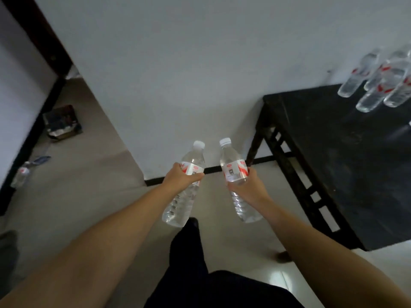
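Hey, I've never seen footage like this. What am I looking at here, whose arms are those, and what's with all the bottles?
There is no machine here. This is a single picture from a wide-angle camera worn on a person's head, looking forward and down, so the two bare arms are the wearer's own. The left hand grips a clear water bottle around its middle, and the right hand grips a second bottle the same way. Both bottles have white caps on and are held above the floor. To the right stands a black table with a cluster of similar bottles at its far corner. On the floor at the left are another bottle and a blurred box. The wide lens makes walls and edges look tilted.
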Action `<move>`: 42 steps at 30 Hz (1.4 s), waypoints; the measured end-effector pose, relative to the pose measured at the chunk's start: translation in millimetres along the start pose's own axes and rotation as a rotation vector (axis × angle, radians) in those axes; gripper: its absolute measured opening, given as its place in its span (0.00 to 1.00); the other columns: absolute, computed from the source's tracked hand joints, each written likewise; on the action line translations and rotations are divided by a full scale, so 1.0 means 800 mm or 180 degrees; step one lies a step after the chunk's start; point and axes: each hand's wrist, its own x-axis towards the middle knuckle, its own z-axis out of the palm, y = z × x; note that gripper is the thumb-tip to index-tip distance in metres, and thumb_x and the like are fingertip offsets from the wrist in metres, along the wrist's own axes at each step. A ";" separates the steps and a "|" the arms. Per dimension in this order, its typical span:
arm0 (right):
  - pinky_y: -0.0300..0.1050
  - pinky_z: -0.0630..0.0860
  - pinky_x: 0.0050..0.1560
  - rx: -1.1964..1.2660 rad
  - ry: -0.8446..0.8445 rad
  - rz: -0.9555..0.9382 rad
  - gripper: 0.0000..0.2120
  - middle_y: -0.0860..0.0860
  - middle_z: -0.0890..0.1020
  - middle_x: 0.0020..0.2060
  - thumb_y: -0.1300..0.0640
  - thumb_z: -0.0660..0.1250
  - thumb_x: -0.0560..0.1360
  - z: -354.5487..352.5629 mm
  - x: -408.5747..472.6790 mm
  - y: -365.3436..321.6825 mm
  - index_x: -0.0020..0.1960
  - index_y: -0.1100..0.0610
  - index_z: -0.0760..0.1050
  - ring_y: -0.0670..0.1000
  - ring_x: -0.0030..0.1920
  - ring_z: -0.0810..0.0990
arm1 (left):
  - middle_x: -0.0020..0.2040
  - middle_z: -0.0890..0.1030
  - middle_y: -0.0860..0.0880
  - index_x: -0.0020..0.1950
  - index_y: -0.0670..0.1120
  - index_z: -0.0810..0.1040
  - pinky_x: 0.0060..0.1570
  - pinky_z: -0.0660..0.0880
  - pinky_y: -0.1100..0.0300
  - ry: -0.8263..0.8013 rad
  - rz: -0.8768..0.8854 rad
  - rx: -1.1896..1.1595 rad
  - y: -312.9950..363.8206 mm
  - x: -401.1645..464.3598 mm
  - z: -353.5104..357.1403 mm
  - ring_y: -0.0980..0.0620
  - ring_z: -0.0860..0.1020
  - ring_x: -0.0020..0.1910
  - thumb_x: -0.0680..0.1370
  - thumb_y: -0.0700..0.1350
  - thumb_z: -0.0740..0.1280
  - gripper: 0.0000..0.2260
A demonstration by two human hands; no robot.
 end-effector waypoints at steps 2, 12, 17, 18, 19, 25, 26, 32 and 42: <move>0.40 0.74 0.46 0.0063 0.0194 0.0128 0.28 0.48 0.77 0.51 0.52 0.74 0.70 -0.012 0.042 -0.012 0.64 0.56 0.65 0.48 0.48 0.78 | 0.58 0.77 0.47 0.66 0.46 0.67 0.53 0.76 0.52 -0.0204 0.0164 0.0143 0.038 0.057 0.002 0.46 0.77 0.55 0.67 0.57 0.75 0.33; 0.51 0.79 0.54 0.0889 0.1125 0.0756 0.37 0.52 0.75 0.61 0.51 0.76 0.69 -0.078 0.168 -0.065 0.71 0.53 0.60 0.53 0.59 0.78 | 0.59 0.76 0.46 0.68 0.46 0.65 0.54 0.76 0.51 -0.0956 0.0832 0.0643 0.234 0.242 0.025 0.45 0.77 0.56 0.69 0.57 0.75 0.34; 0.36 0.73 0.35 0.1019 0.1584 0.1012 0.35 0.53 0.76 0.60 0.52 0.76 0.69 -0.115 0.192 -0.042 0.69 0.54 0.60 0.48 0.48 0.77 | 0.61 0.76 0.47 0.68 0.47 0.66 0.55 0.77 0.51 -0.1475 0.1032 0.0891 0.291 0.272 0.096 0.46 0.77 0.56 0.67 0.58 0.75 0.35; 0.36 0.72 0.34 0.1081 0.1689 0.1120 0.36 0.53 0.75 0.60 0.51 0.76 0.69 -0.128 0.199 -0.032 0.70 0.54 0.60 0.48 0.48 0.76 | 0.60 0.76 0.47 0.68 0.47 0.67 0.53 0.76 0.53 -0.1599 0.1094 0.0965 0.305 0.276 0.118 0.47 0.76 0.55 0.67 0.58 0.75 0.35; 0.36 0.72 0.33 0.1126 0.1772 0.1225 0.36 0.53 0.75 0.60 0.51 0.75 0.70 -0.140 0.204 -0.025 0.70 0.55 0.59 0.49 0.49 0.76 | 0.60 0.76 0.48 0.68 0.46 0.67 0.51 0.75 0.55 -0.1708 0.1153 0.1059 0.317 0.278 0.137 0.48 0.76 0.54 0.68 0.57 0.75 0.34; 0.44 0.72 0.47 0.1218 0.2274 0.1438 0.32 0.52 0.76 0.58 0.50 0.75 0.70 -0.231 0.247 0.032 0.66 0.55 0.62 0.49 0.51 0.75 | 0.66 0.73 0.46 0.72 0.44 0.62 0.61 0.72 0.52 -0.2150 0.1395 0.1451 0.410 0.295 0.266 0.45 0.73 0.63 0.68 0.56 0.75 0.38; 0.44 0.72 0.47 0.1256 0.2317 0.1461 0.32 0.52 0.76 0.58 0.50 0.75 0.70 -0.249 0.256 0.043 0.66 0.55 0.62 0.50 0.52 0.75 | 0.66 0.73 0.45 0.71 0.44 0.63 0.62 0.72 0.51 -0.2193 0.1442 0.1505 0.427 0.298 0.290 0.45 0.74 0.63 0.68 0.56 0.75 0.38; 0.43 0.72 0.48 0.1175 0.2689 0.1549 0.32 0.50 0.76 0.54 0.50 0.76 0.69 -0.388 0.296 0.101 0.65 0.56 0.63 0.49 0.50 0.75 | 0.64 0.74 0.46 0.70 0.45 0.64 0.60 0.73 0.51 -0.2473 0.1635 0.1654 0.548 0.298 0.438 0.45 0.74 0.62 0.67 0.57 0.75 0.38; 0.50 0.75 0.58 0.1712 0.3837 0.1462 0.32 0.54 0.76 0.56 0.60 0.76 0.68 -0.573 0.305 0.201 0.65 0.57 0.60 0.53 0.56 0.78 | 0.56 0.74 0.51 0.64 0.44 0.66 0.55 0.70 0.61 -0.3102 0.2277 0.0780 0.670 0.226 0.635 0.51 0.75 0.58 0.68 0.47 0.77 0.30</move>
